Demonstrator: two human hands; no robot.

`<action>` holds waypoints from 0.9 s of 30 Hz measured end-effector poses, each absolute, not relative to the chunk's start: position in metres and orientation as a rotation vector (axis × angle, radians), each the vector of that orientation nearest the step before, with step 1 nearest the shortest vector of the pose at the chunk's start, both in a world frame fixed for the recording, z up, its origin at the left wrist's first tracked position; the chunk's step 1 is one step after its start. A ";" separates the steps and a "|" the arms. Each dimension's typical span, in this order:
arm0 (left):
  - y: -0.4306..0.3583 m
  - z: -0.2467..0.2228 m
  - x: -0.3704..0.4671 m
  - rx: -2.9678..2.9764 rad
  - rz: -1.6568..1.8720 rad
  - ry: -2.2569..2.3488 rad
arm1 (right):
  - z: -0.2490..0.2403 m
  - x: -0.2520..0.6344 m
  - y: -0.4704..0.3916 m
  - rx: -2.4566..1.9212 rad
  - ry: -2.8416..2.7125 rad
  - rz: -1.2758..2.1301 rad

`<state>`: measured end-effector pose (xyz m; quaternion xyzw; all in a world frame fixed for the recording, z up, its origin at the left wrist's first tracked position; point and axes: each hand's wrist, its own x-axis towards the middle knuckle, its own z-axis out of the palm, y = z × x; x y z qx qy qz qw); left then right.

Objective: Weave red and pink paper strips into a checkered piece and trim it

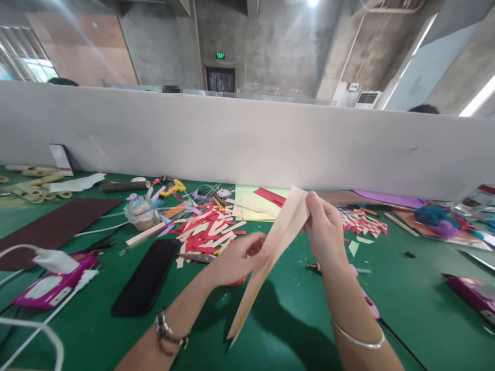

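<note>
Near the worktop's (413, 304) far left corner lie pale tubes (49, 179); a dark brown sheet (58, 224) spreads along the left edge, with a magenta power strip (52, 291) nearer the front. A black phone (147, 278) lies to its right. Beyond, towards the far edge, red and cream strips (211, 226) form a loose pile, scissors (199, 257) at its near side. The left hand (237, 263) touches the left side of a folded cream paper (280, 232), fingers bent; I cannot tell whether they pinch it. The paper slants above the worktop's front middle, its upper end held between the fingers and thumb of the right hand (325, 226). A pink-handled tool (372, 305) lies partly behind the right forearm. Red-and-white checked pieces (363, 221) sit near the far edge, and another magenta power strip (469, 296) lies by the right edge.
</note>
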<state>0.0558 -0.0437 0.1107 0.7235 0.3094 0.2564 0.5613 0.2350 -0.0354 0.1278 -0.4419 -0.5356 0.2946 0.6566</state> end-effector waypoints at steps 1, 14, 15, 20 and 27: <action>-0.051 0.106 0.053 1.687 0.513 0.723 | 0.124 0.238 -0.040 -1.012 -1.192 0.680; -0.079 0.082 0.025 1.933 0.234 1.058 | 0.043 0.232 -0.143 -1.007 -2.105 -0.585; -0.079 0.078 0.028 1.991 0.219 1.044 | 0.034 0.229 -0.149 -1.024 -2.212 -0.530; -0.075 0.050 0.034 2.142 0.118 0.985 | 0.002 0.229 -0.156 -1.089 -2.376 -0.247; -0.077 0.030 0.025 2.959 0.134 1.090 | -0.012 0.233 -0.145 -1.185 -2.428 0.156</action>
